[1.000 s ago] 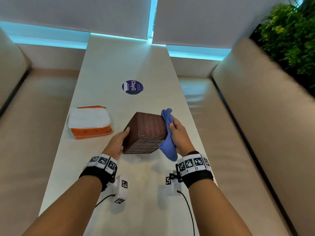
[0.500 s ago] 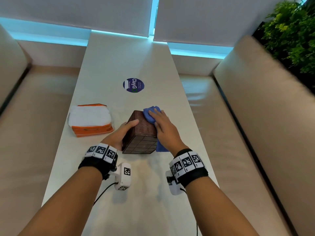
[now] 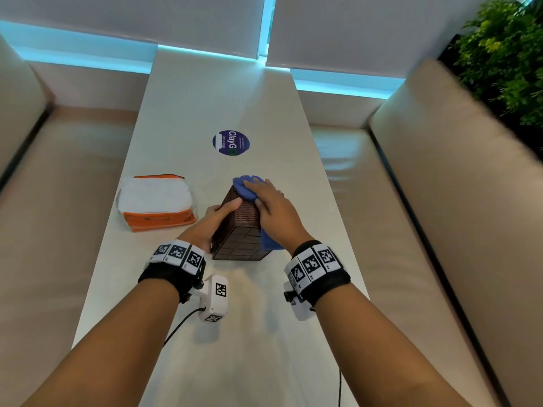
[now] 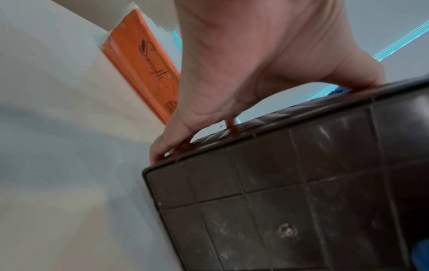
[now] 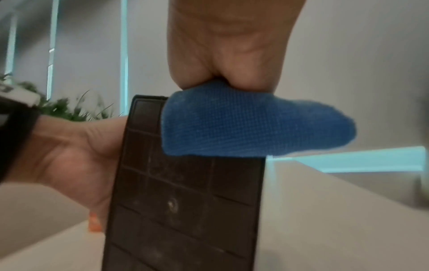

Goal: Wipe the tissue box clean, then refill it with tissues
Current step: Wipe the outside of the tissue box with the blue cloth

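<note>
A brown woven tissue box (image 3: 238, 239) lies on its side on the white table (image 3: 235, 348), its gridded underside (image 4: 278, 201) facing me. My left hand (image 3: 216, 220) grips the box's left side with the thumb laid over the upper face. My right hand (image 3: 271, 210) presses a blue cloth (image 3: 245, 186) flat onto the upper face near the far end, fingers stretched out. In the right wrist view the cloth (image 5: 255, 128) hangs over the box (image 5: 176, 201) edge under my palm (image 5: 232, 45). An orange pack of white tissues (image 3: 155, 201) lies to the left.
A round purple sticker (image 3: 231, 143) sits on the table beyond the box. Beige benches run along the left (image 3: 44, 201) and right (image 3: 382, 215) of the narrow table. A green plant (image 3: 505, 54) stands at the far right.
My right hand carried the cloth from the box's right side up onto the upper face and slid it toward the far end. The left hand kept its grip.
</note>
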`<state>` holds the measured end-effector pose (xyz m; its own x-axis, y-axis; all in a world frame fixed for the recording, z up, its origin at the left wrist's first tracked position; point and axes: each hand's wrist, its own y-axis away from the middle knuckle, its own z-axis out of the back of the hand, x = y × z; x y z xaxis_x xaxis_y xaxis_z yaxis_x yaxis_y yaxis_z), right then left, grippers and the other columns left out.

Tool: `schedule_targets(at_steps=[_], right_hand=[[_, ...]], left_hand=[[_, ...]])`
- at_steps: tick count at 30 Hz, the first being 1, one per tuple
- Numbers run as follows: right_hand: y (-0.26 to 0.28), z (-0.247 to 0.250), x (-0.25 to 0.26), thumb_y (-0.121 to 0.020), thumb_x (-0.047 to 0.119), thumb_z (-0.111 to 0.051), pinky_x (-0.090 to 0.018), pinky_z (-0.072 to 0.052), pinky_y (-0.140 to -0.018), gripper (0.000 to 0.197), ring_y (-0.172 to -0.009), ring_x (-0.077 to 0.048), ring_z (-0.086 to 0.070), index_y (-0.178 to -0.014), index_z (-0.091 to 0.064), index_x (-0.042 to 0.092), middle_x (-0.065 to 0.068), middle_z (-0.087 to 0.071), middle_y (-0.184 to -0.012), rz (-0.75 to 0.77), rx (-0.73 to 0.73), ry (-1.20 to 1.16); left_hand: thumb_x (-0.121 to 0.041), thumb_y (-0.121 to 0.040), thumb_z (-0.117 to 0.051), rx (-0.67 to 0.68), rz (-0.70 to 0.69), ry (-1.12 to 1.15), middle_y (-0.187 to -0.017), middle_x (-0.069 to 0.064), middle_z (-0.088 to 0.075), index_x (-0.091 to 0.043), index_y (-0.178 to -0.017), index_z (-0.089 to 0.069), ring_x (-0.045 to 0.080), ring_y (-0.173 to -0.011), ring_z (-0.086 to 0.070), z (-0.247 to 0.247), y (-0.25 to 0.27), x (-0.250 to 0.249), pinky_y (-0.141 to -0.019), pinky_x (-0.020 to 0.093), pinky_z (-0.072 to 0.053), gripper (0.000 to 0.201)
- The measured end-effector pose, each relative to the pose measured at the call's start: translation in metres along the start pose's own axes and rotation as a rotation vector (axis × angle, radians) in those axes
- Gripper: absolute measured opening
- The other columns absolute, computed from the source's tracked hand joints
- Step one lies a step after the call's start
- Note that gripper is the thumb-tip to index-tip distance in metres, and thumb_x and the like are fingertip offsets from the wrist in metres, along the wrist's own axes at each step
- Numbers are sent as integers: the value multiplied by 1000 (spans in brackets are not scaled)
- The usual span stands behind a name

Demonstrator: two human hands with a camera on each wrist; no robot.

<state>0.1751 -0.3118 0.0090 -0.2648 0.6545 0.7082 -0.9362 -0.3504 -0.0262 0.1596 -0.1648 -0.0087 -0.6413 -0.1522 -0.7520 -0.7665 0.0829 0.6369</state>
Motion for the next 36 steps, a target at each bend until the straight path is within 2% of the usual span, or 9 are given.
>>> schedule_targets(at_steps=[3, 5, 7, 12, 19, 24, 29, 33, 36], right_hand=[[-2, 0, 1, -96, 0, -35, -35, -28, -113, 47, -139, -27, -33, -140, -43, 16, -9, -42, -146, -227, -202, -88], [-5, 2, -3, -95, 0, -36, -29, -36, -104, 48, -130, -27, -44, -139, -44, 15, -11, -47, -141, -344, -309, -127], [-4, 5, -10, -96, 3, -37, -23, -34, -104, 45, -130, -24, -46, -139, -45, 15, -8, -49, -142, -319, -311, -198], [31, 23, -23, -96, -2, -38, -8, -36, -101, 42, -125, -13, -48, -133, -50, 12, 0, -53, -136, -203, -461, -351], [77, -24, -19, -69, -18, -37, -43, -31, -113, 67, -136, -30, -37, -126, -59, 9, -13, -54, -137, 167, -232, 123], [76, -6, -34, -75, -25, -39, -49, -22, -118, 66, -142, -31, -31, -128, -57, 10, -11, -47, -143, -194, -316, 98], [75, -17, -7, -72, -25, -42, -36, -27, -116, 70, -140, -27, -30, -131, -54, 10, -12, -46, -144, 43, -225, 96], [67, -5, -16, -77, -21, -41, -27, -27, -115, 70, -142, -23, -31, -135, -51, 17, -6, -42, -148, -108, -192, 122], [60, 18, -17, -82, -15, -39, -17, -36, -88, 59, -125, -27, -50, -131, -54, 15, -9, -56, -132, -322, -196, 112]], left_hand=[[-51, -85, -58, -22, 8, -25, -97, 2, -60, -15, -131, -42, 15, -78, -60, 0, -3, -3, -35, 18, -48, 61], [-69, -60, -72, -28, -3, -60, -110, 8, -66, -13, -134, -44, 21, -87, -69, 4, -11, -1, -50, 24, -56, 97], [-76, -40, -77, -41, 12, -66, -119, 10, -66, -17, -136, -44, 24, -95, -71, 11, -29, 8, -66, 35, -59, 118], [-81, -40, -71, -65, -33, -119, -122, 8, -63, -17, -132, -43, 19, -96, -67, 8, -12, 4, -62, 28, -54, 115], [-82, -42, -72, -60, -11, -132, -123, 10, -63, -22, -130, -48, 25, -105, -65, 14, -23, 9, -88, 42, -54, 109], [-80, -52, -64, -60, 8, -150, -124, 7, -60, -20, -135, -43, 17, -93, -63, 8, -7, 0, -57, 25, -51, 105], [-80, -39, -72, -89, -37, -132, -123, 13, -61, -18, -136, -39, 26, -103, -64, 3, -17, 3, -90, 44, -54, 120], [-83, -49, -66, -60, -5, -177, -123, 8, -61, -21, -132, -45, 23, -99, -63, 10, -21, 5, -71, 33, -53, 106], [-83, -51, -64, -40, -7, -198, -125, 6, -59, -21, -134, -43, 20, -99, -61, 11, -21, 4, -67, 30, -49, 106]])
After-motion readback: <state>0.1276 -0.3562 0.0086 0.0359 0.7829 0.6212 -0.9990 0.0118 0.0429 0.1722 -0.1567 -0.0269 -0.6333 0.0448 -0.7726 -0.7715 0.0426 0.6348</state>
